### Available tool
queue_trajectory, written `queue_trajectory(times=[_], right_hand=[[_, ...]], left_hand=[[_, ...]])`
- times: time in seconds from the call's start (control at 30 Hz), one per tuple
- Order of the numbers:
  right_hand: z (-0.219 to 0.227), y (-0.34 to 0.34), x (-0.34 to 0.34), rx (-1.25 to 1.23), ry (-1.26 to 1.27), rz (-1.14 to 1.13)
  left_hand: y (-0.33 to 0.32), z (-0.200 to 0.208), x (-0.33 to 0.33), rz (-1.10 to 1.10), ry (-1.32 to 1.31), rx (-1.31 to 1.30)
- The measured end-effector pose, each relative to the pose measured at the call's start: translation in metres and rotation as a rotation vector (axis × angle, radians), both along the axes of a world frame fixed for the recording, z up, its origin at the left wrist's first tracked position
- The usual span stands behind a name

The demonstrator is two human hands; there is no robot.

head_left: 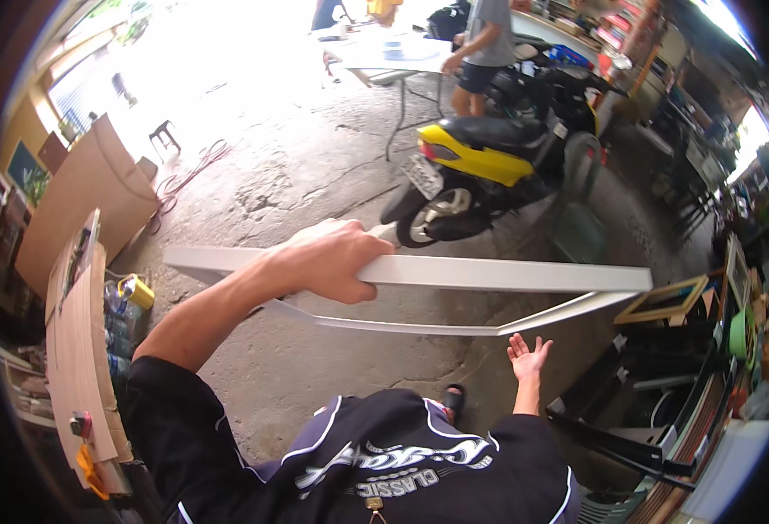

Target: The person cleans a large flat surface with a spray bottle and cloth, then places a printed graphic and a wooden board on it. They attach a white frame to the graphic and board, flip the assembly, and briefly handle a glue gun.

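"So, where is the piece you have?"

"In the air in front of my chest, over the cracked grey concrete floor. It's a white, long rectangular frame with slim flat bars, and one long side shows above the other from where I look."

"How is your left hand on it?"

"Clamped. My fingers are curled over the upper long bar, left of its middle, and my forearm crosses in front of the frame's left part."

"And the right hand?"

"That one grips nothing. The palm is turned up, the fingers are spread apart, and the tips are right by the lower bar near its right-hand corner. I can't tell whether they touch it."

"What's around you?"

"Beyond the frame stands a yellow-and-black motor scooter, its rear wheel toward me. Behind it, a person in a grey shirt is at a white-topped folding table."

"And off to your left?"

"A large, curved brown board leans there, and a tangled reddish cord lies on the concrete near a small dark stool."
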State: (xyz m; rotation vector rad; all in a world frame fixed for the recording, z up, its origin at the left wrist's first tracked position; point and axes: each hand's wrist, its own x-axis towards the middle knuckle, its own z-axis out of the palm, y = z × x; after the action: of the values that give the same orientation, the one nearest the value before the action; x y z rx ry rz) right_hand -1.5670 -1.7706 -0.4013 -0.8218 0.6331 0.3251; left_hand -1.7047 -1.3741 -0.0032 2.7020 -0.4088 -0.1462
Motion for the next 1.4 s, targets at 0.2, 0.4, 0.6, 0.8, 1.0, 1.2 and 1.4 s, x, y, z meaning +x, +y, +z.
queue_trajectory(times=[0.2, 0.4, 0.6, 0.8, 1.0, 1.2, 1.4], right_hand=[[-0.014, 0.195, 0.013, 0.263, 0.218, 0.679], [-0.028, 0.413, 0.046, 0.319, 0.37, 1.256], [0.003, 0.596, 0.112, 0.63, 0.331, 1.359], [0.111, 0.785, 0.248, 0.549, -0.197, 1.426], [0.211, 0.923, 0.411, 0.266, -0.734, 1.159], [0.259, 1.012, 0.573, -0.106, -0.619, 0.789], [0.185, 1.025, 0.69, -0.269, -0.625, 0.396]], left_hand=[[0.18, -0.011, -0.022, 0.097, 0.137, 0.21], [0.316, -0.005, -0.009, 0.062, 0.116, 0.54], [0.425, 0.061, 0.04, 0.117, 0.122, 0.78], [0.485, 0.129, 0.069, 0.159, -0.315, 1.06], [0.633, 0.091, 0.121, 0.078, -0.621, 1.185], [0.84, 0.04, 0.276, -0.146, -0.917, 1.161], [0.997, -0.03, 0.492, -0.253, -0.859, 0.826]])
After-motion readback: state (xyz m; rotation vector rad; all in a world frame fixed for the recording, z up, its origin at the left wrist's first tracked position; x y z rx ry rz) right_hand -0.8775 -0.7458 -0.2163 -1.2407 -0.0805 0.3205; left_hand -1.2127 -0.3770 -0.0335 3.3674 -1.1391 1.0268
